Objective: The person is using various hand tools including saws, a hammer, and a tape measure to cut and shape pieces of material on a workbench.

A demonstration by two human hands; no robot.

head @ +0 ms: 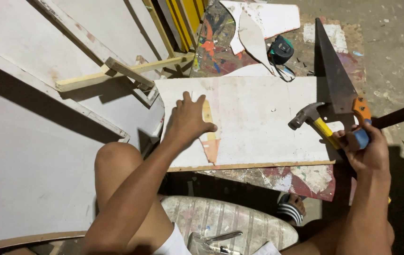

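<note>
Left hand [189,118] lying flat, fingers spread, pressing wooden strip [207,120] onto white board [258,118]. Right hand [365,148], grip closed around hammer [313,120] handle, hovering at board's 3 o'clock; handsaw [336,78] lying at 1 o'clock.

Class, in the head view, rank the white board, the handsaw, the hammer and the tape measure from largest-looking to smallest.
1. white board
2. handsaw
3. hammer, though the right hand hides part of its handle
4. tape measure
</note>
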